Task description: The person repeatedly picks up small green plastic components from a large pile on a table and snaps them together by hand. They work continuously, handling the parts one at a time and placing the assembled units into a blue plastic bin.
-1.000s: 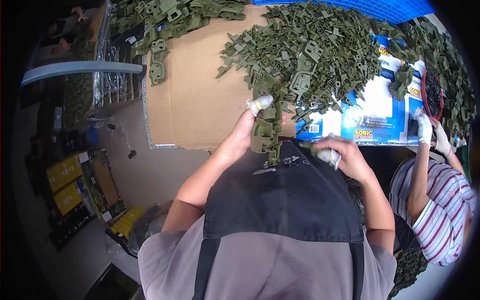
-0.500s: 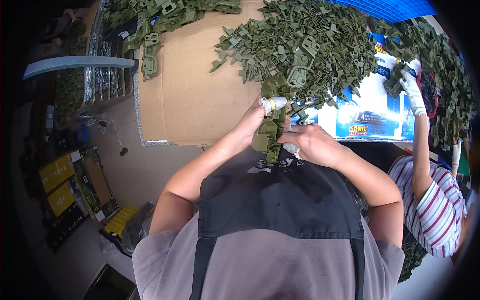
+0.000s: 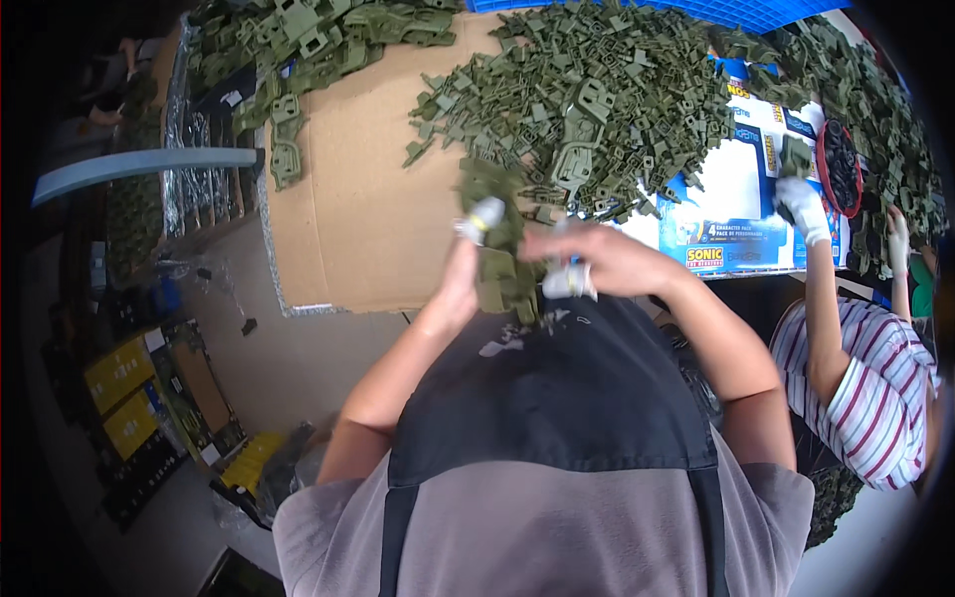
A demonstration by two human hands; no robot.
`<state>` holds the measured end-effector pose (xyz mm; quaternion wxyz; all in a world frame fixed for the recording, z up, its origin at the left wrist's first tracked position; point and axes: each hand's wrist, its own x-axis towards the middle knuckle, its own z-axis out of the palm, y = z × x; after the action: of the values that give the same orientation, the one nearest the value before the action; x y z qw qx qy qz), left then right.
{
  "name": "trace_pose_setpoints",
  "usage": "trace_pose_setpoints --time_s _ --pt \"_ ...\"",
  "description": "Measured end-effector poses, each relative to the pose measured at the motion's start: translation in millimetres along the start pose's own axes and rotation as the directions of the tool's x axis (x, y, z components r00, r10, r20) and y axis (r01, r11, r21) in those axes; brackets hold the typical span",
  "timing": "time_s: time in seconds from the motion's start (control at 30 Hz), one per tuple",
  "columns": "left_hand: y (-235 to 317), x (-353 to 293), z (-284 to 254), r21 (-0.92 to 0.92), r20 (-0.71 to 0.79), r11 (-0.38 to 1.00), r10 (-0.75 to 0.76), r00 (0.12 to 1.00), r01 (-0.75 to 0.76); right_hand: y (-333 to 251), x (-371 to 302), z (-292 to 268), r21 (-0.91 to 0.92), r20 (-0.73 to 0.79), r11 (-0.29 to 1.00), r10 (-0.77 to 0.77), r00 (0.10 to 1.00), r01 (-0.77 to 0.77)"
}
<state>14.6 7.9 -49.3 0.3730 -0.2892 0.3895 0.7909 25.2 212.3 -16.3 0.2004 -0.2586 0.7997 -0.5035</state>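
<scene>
My left hand [image 3: 462, 264], its thumb wrapped in a white cover with a yellow band, is closed around an olive-green moulded plastic part [image 3: 509, 284]. The long, hollow part is held upright in front of my apron, near the table's front edge, and is blurred by motion. Beside its right side is my right hand [image 3: 612, 257], also blurred, with a white cover on a finger or thumb. Its fingertips reach to the part; whether they grip it or a small piece, I cannot make out.
A heap of small olive-green plastic pieces [image 3: 637, 109] covers the table's back, with a larger moulded part [image 3: 582, 139] on it. Cardboard [image 3: 368, 159] lies at left, more large parts [image 3: 338, 40] behind. At right, a co-worker's gloved hand [image 3: 804, 209] is near a red-rimmed basket [image 3: 839, 169].
Both my hands and the held part have shifted slightly left. The fingers of my right hand have straightened and smeared with motion. The co-worker's gloved hand has moved lower and left.
</scene>
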Motion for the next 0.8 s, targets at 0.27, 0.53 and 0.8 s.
trace_pose_setpoints --time_s 0.27,0.53,0.8 --pt "53.7 31.0 -33.9 0.139 0.079 0.872 0.463 0.883 -0.470 71.4 43.0 22.1 -0.195 -0.738 0.770 0.293 0.608 -0.608" --pt "19.5 47.4 -4.2 0.041 0.178 0.860 0.494 0.851 -0.508 13.7 1.6 18.9 0.182 -0.589 0.982 0.069 0.805 0.049" --pt "9.4 21.7 30.7 0.183 0.250 0.774 0.559 0.791 -0.606 -27.1 -4.3 27.7 -0.168 -0.300 0.965 0.144 0.943 -0.201"
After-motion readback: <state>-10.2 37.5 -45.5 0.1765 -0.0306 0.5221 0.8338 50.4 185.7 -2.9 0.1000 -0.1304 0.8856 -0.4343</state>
